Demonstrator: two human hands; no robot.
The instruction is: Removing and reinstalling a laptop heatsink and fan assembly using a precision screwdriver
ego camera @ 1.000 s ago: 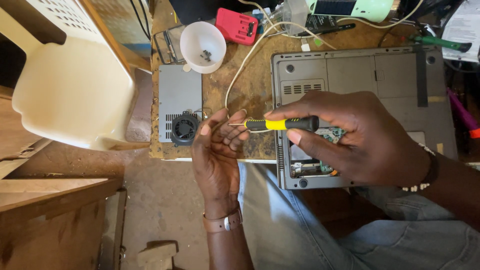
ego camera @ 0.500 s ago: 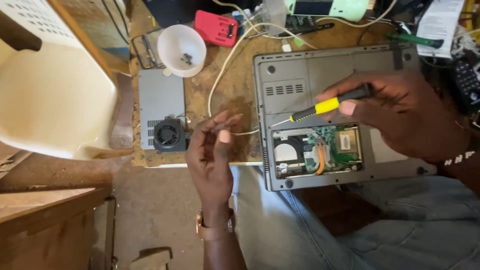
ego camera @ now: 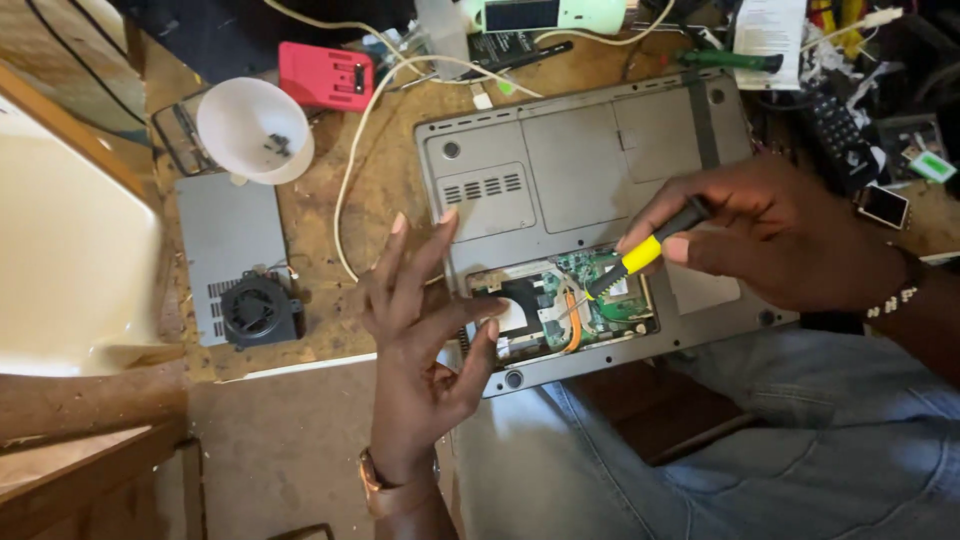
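Right hand [ego camera: 790,240]: centre right of the frame; fingers clamped around a screwdriver [ego camera: 645,255] in a pen-like grip.
Screwdriver: yellow and black handle, slanting down-left; its tip reaches into the opened bay of the laptop and is too small to make out.
Left hand [ego camera: 425,330]: lower centre; fingers spread apart, holding nothing, fingertips at the left edge of the opened bay.
Laptop [ego camera: 560,150]: grey, lying underside up, centre of the frame; its near edge overhangs the tabletop above the person's lap.
Opened bay [ego camera: 565,305]: lower part of the underside; green circuit board, an orange cable and thin wires exposed.
Handling, laptop: judged stiff and moderately heavy; take hold by the outer shell edges, never by the open bay.
Handling, board: judged fragile; cable and wires likely to snag under a slipping tip.
Handling, screwdriver: judged light and rigid; grip on the handle.
White bowl [ego camera: 255,130]: upper left; small dark parts inside, probably screws.
Grey cover panel [ego camera: 225,240]: below the bowl, flat on the tabletop.
Black fan [ego camera: 258,310]: at the lower edge of that panel.
Red device [ego camera: 325,75]: upper left centre.
Tabletop [ego camera: 390,150]: worn wood, cluttered along the top edge.
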